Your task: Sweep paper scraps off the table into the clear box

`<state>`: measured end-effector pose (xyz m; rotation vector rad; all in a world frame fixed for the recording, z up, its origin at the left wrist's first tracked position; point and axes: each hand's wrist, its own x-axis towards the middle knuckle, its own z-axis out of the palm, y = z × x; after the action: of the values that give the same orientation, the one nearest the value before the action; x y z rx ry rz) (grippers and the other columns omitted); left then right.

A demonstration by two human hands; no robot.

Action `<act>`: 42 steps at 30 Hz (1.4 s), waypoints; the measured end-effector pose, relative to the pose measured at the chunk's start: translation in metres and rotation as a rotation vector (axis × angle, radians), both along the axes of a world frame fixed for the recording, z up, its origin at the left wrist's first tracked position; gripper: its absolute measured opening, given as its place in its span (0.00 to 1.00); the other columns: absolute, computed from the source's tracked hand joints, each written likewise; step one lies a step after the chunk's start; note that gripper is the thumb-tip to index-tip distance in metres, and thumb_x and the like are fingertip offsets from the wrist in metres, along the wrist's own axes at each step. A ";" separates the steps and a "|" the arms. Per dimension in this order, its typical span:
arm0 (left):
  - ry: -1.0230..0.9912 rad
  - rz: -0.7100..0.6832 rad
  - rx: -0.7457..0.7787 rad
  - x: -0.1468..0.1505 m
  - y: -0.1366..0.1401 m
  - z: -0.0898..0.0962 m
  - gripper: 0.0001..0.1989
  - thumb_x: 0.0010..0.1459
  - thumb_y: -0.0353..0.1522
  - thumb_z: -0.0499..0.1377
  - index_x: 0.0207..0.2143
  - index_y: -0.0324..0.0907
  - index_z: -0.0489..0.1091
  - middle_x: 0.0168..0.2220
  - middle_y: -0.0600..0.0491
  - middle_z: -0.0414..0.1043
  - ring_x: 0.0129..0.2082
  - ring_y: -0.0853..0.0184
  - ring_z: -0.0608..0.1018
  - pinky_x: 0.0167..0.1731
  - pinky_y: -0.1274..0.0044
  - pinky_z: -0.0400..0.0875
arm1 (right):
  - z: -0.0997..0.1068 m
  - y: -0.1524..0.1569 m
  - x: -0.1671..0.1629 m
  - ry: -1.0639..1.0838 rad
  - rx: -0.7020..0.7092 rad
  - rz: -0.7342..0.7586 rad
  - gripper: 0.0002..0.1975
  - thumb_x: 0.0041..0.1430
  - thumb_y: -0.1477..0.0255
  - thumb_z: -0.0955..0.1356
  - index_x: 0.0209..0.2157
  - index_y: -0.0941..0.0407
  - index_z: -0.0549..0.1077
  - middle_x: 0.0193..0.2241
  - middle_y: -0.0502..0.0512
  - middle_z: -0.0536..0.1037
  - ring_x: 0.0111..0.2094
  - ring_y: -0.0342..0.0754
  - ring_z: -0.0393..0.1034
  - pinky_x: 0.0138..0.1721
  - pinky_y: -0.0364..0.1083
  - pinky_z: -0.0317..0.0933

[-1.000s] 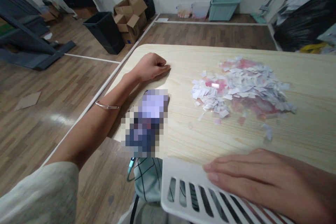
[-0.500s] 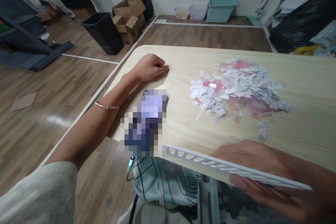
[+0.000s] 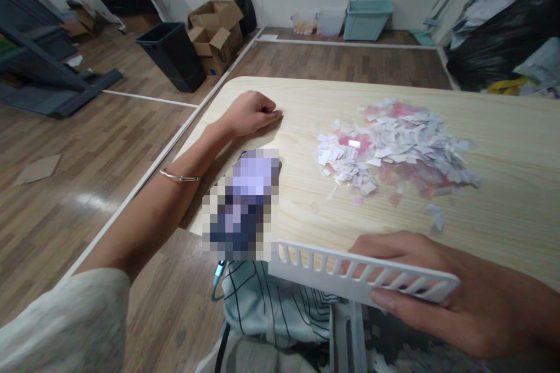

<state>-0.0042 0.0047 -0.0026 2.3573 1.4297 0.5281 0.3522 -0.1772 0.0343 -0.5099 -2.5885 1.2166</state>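
My right hand point(image 3: 420, 285) grips a white slotted plastic strip point(image 3: 324, 274) at the table's near edge, thumb on the near side and fingers behind it. My left hand point(image 3: 254, 113) rests on the table, its fingers curled closed; whether anything is inside them is hidden. A heap of small white paper scraps point(image 3: 411, 140), mixed with pinkish clear film pieces point(image 3: 433, 178), lies on the pale wood table point(image 3: 297, 93) beyond my right hand. Near my left forearm is a phone-like object point(image 3: 245, 198), blurred by pixelation.
Below the near edge are a light blue patterned cloth point(image 3: 271, 303) and a grey bracket point(image 3: 345, 335), with more scraps at lower right. A black bin point(image 3: 170, 55), cardboard boxes point(image 3: 214, 35) and a teal tub point(image 3: 367, 20) stand on the floor beyond. A black plastic bag point(image 3: 494, 41) bulges at right.
My right hand has turned the white strip, so its slotted face now shows more fully, and its right end has shifted left. My left hand and the scrap heap stay put.
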 end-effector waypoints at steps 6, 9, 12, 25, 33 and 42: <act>0.023 0.016 -0.011 0.002 -0.002 0.002 0.24 0.67 0.38 0.59 0.19 0.46 0.55 0.19 0.60 0.48 0.27 0.70 0.54 0.37 0.67 0.51 | 0.000 0.003 0.002 0.075 -0.083 0.036 0.13 0.73 0.76 0.63 0.38 0.52 0.78 0.38 0.56 0.85 0.35 0.46 0.81 0.40 0.41 0.76; 0.013 0.017 -0.004 0.002 -0.002 0.001 0.24 0.67 0.39 0.59 0.19 0.46 0.56 0.19 0.61 0.47 0.27 0.70 0.54 0.37 0.67 0.52 | 0.001 0.000 0.008 0.055 -0.038 0.034 0.14 0.73 0.75 0.63 0.36 0.51 0.79 0.40 0.57 0.86 0.38 0.47 0.83 0.39 0.40 0.77; -0.003 0.003 0.000 0.001 -0.001 0.000 0.23 0.66 0.39 0.60 0.20 0.46 0.57 0.19 0.61 0.47 0.27 0.69 0.54 0.38 0.67 0.52 | -0.002 -0.006 0.025 0.009 0.027 -0.117 0.13 0.73 0.70 0.65 0.42 0.46 0.82 0.42 0.54 0.87 0.40 0.50 0.85 0.41 0.40 0.80; 0.015 -0.010 -0.006 0.000 0.000 0.000 0.22 0.68 0.38 0.59 0.21 0.45 0.58 0.22 0.60 0.46 0.29 0.70 0.53 0.38 0.67 0.51 | -0.009 0.005 0.037 0.196 -0.131 -1.009 0.17 0.62 0.45 0.76 0.42 0.40 0.89 0.51 0.54 0.87 0.60 0.69 0.79 0.71 0.72 0.65; 0.003 -0.025 0.014 -0.001 0.002 -0.003 0.24 0.69 0.38 0.59 0.20 0.46 0.54 0.20 0.62 0.45 0.27 0.71 0.51 0.38 0.67 0.51 | -0.009 0.024 0.057 -0.023 -0.111 -0.725 0.16 0.66 0.46 0.73 0.47 0.36 0.88 0.46 0.56 0.88 0.55 0.67 0.83 0.67 0.70 0.70; 0.025 0.007 0.005 0.002 -0.001 0.001 0.26 0.68 0.37 0.59 0.19 0.46 0.52 0.19 0.61 0.46 0.26 0.72 0.52 0.36 0.67 0.48 | -0.013 0.026 0.044 -0.053 0.288 -0.341 0.17 0.71 0.65 0.69 0.56 0.37 0.83 0.47 0.53 0.88 0.49 0.60 0.86 0.54 0.56 0.83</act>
<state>-0.0017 0.0035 -0.0018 2.3716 1.4501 0.5056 0.3966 -0.1509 0.0210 -0.8831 -2.5212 0.7166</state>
